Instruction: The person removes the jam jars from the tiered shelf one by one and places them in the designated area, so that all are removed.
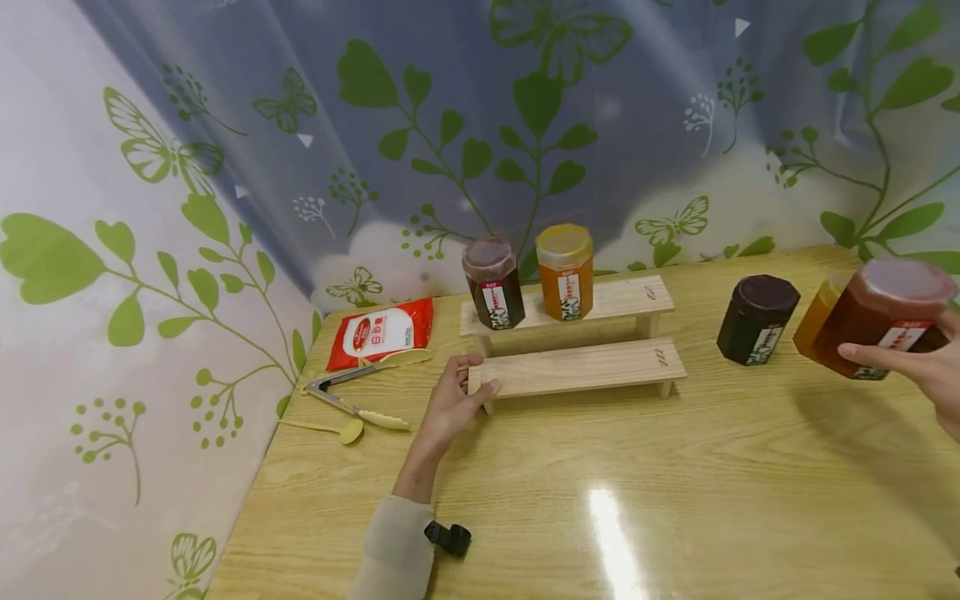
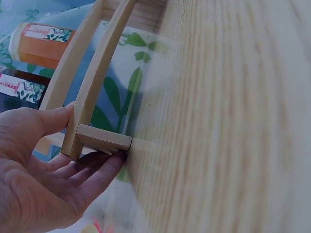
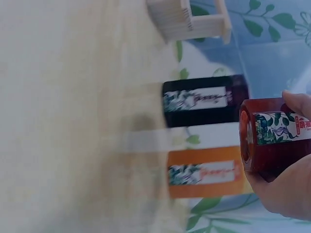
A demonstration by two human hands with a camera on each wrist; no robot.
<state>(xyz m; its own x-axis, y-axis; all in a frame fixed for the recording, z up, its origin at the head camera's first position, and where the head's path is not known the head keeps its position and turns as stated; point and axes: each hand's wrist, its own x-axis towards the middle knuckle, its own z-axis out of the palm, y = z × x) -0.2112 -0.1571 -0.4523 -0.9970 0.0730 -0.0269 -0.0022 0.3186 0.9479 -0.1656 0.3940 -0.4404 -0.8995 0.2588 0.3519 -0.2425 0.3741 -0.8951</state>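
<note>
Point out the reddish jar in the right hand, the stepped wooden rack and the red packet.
reddish jar (image 1: 873, 325), head view, on its glass side.
stepped wooden rack (image 1: 585, 367), head view, on the lower step's top board.
red packet (image 1: 381, 332), head view, on its white label.

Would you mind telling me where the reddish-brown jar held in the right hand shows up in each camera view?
Head view: the reddish-brown jar is at the far right edge, tilted, gripped by the right hand above the table.
Left wrist view: not in it.
Right wrist view: the jar is at the right edge, lying sideways in the picture, fingers around it.
Shared landmark: the dark jar standing on the table, beside it in the head view and in the right wrist view.
</note>
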